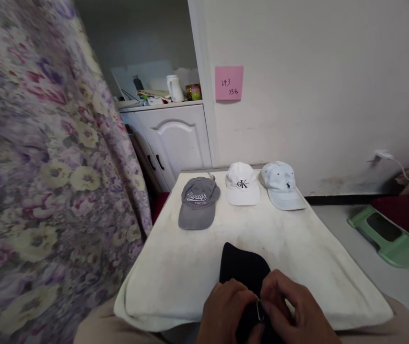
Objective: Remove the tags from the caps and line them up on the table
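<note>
At the table's near edge (168, 306), my left hand (226, 310) and right hand (292, 306) have fingers clamped on the black cap (243, 267) about its buckle (259, 311) — uneven tugging could skew it.

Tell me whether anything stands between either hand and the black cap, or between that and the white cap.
Nothing visible: left hand and right hand both touch the black cap, and only pale cloth shows between it and the white cap.

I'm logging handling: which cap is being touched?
The black cap, in the left hand and right hand; grey cap, white cap and pale blue cap lie untouched.
</note>
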A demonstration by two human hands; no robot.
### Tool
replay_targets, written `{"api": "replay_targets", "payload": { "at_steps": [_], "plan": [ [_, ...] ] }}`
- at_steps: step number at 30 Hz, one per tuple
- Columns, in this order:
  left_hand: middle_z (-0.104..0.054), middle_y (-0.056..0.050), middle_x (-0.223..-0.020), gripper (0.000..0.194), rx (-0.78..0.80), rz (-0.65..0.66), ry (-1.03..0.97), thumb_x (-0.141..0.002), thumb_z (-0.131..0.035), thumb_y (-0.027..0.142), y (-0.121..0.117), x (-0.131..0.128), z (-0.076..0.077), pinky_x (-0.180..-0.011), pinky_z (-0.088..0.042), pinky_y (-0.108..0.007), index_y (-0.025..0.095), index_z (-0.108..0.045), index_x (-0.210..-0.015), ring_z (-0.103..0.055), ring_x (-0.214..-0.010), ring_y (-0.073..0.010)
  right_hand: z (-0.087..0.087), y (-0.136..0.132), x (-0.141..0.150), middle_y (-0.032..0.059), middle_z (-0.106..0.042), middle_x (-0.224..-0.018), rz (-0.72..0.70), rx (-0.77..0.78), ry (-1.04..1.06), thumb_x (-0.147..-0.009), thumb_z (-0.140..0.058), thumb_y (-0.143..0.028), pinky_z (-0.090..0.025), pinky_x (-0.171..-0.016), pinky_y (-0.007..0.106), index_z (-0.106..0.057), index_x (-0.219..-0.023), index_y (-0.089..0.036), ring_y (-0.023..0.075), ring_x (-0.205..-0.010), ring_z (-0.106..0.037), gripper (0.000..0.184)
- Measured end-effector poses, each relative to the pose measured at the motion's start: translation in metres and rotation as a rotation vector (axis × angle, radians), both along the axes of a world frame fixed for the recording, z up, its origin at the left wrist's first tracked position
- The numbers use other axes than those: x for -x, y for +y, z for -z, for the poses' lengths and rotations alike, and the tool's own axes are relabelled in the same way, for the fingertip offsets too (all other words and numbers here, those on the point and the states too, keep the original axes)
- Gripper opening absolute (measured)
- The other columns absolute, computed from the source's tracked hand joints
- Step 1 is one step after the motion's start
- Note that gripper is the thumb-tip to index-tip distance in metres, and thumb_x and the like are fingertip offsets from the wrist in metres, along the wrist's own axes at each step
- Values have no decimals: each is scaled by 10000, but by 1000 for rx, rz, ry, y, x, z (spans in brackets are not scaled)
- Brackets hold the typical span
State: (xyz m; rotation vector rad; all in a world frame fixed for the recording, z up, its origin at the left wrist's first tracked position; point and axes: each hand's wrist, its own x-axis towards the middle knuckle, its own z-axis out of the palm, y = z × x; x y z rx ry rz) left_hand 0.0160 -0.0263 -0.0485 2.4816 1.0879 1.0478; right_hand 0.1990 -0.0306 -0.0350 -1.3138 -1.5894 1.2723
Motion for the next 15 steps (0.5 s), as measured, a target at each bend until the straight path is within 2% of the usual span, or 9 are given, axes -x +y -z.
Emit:
{"api": "replay_targets", "payload": {
  "at_steps": [8,13,15],
  "plan": [
    [-703,-59,-871,312,12,19,78,-717,-693,144,-1,-2,-2,-622,-506,-327,200,-593,-1007,-654,-735,-212,-5,-1,-3,-12,-556,-698,-81,36,-43,-799,-563,-249,-407,-606,313,-520,-782,-251,188,-662,-518,46],
    [-690,-33,-857,327,-9,22,34,-721,-700,162,-1,1,0,-618,-493,-314,220,-562,-1011,-645,-728,-201,-7,-5,-9,-11,-558,-701,-25,32,-19,-879,-567,-375,-430,-654,322,-542,-765,-250,201,-705,-534,170],
    [-689,-30,-870,335,-19,15,21,-725,-691,154,-1,2,1,-622,-494,-307,226,-550,-1021,-643,-737,-199,-8,-8,-12,-8,-568,-734,-10,5,-18,-893,-563,-383,-437,-675,325,-554,-795,-254,207,-735,-548,162]
  ]
}}
